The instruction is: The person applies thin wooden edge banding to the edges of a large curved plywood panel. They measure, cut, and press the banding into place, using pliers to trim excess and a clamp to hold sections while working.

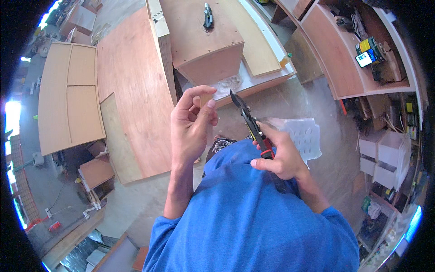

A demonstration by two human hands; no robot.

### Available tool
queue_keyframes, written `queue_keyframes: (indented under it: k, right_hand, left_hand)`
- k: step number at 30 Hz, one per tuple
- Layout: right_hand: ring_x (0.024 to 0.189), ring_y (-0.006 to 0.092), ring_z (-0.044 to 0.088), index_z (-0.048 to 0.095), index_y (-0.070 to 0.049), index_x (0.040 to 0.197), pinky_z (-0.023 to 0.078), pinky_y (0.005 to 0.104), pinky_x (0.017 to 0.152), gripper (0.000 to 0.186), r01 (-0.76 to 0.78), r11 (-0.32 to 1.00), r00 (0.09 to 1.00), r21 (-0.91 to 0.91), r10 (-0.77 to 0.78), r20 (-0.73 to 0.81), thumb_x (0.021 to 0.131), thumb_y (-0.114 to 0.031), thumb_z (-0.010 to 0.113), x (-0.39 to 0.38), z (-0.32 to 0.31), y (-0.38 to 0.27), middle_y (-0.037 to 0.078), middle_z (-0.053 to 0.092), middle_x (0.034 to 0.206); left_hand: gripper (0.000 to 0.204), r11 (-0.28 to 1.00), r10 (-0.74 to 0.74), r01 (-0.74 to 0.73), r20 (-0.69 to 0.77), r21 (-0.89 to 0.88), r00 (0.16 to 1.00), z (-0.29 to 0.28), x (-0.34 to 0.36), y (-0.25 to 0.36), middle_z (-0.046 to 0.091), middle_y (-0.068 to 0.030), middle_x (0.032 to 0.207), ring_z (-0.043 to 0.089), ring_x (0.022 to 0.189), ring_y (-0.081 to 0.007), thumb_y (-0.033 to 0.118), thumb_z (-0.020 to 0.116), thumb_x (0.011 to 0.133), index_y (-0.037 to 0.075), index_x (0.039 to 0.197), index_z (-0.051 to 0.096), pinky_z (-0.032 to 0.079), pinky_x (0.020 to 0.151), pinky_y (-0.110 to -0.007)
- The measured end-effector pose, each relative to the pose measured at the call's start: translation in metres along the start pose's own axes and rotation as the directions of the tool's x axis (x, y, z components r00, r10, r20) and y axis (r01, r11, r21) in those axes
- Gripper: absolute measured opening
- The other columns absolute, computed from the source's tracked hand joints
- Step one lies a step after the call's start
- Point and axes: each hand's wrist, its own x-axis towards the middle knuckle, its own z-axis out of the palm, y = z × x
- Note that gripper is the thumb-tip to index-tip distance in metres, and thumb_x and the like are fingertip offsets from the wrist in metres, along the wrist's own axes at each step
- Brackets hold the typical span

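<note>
My left hand (192, 120) is raised in front of my body, thumb and bent fingers closed on a small thin tan strip (205, 99). My right hand (283, 156) is wrapped round the red and black handles of a pair of tin snips (249, 120). The dark jaws point up and away, to the right of the strip and apart from it. Just beyond both hands, a clear plastic bag (229, 83) lies on a white board edge beside a wooden box (210, 65).
A dark hand tool (208, 17) lies on top of the box. Large plywood sheets (136, 90) stand at left. A small bottle (286, 60) is on the board's corner. To the right are a translucent slotted plastic piece (302, 136) and a shelf with a phone (366, 58).
</note>
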Motion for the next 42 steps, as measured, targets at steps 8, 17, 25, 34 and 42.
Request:
queue_keyframes:
  k: [8,17,25,34,42]
  right_hand:
    - [0.106,0.0359,0.073,0.057,0.001,0.151,0.056,0.0402,0.095,0.091,-0.103,0.987,0.991,-0.123,0.113,0.077,0.070,-0.029,0.086,0.021,0.007,-0.018,0.025,0.074,0.119]
    - [0.112,0.0370,0.073,0.054,0.006,0.152,0.055,0.0403,0.101,0.097,0.111,0.984,0.985,-0.141,-0.090,0.144,0.068,-0.029,0.087,0.049,0.034,-0.050,0.027,0.072,0.128]
    - [0.099,0.0249,0.066,0.062,0.006,0.139,0.054,0.0363,0.091,0.089,-0.092,0.992,0.964,-0.091,0.111,0.241,0.064,-0.036,0.085,0.050,0.043,-0.071,0.015,0.068,0.108]
    - [0.095,0.0208,0.065,0.063,0.004,0.135,0.054,0.0344,0.087,0.082,-0.057,0.998,0.956,0.003,0.054,0.287,0.067,-0.036,0.085,0.039,0.041,-0.060,0.010,0.066,0.105]
    - [0.096,0.0271,0.072,0.054,0.010,0.150,0.055,0.0354,0.091,0.098,-0.029,1.000,0.938,0.011,0.024,0.345,0.068,-0.033,0.087,0.030,0.028,-0.051,0.023,0.075,0.113]
  left_hand:
    - [0.025,1.000,0.014,-0.015,-0.093,-0.007,0.996,-0.029,-0.001,-0.003,0.059,0.0024,0.082,0.068,0.077,-0.0091,0.005,0.075,0.101,0.001,0.125,0.067,0.057,0.066,-0.026]
    - [0.018,0.984,0.007,0.006,-0.074,0.176,0.997,-0.071,-0.007,0.025,0.070,-0.0024,0.089,0.063,0.073,-0.0072,0.016,0.072,0.105,-0.001,0.106,0.077,0.048,0.061,-0.024]
    - [0.018,0.880,0.158,-0.147,0.014,0.451,0.987,-0.083,-0.004,0.049,0.064,-0.0077,0.077,0.060,0.068,-0.0126,0.013,0.076,0.100,-0.004,0.100,0.077,0.045,0.060,-0.031]
    - [0.017,0.761,0.226,-0.235,0.092,0.605,0.970,-0.077,-0.011,0.062,0.063,-0.0062,0.074,0.055,0.066,-0.0079,0.012,0.076,0.100,-0.005,0.097,0.076,0.041,0.058,-0.029]
    - [0.016,0.740,0.211,-0.241,0.123,0.628,0.970,-0.066,-0.019,0.065,0.064,-0.0074,0.075,0.056,0.066,-0.0100,0.012,0.077,0.099,-0.004,0.097,0.076,0.041,0.058,-0.031]
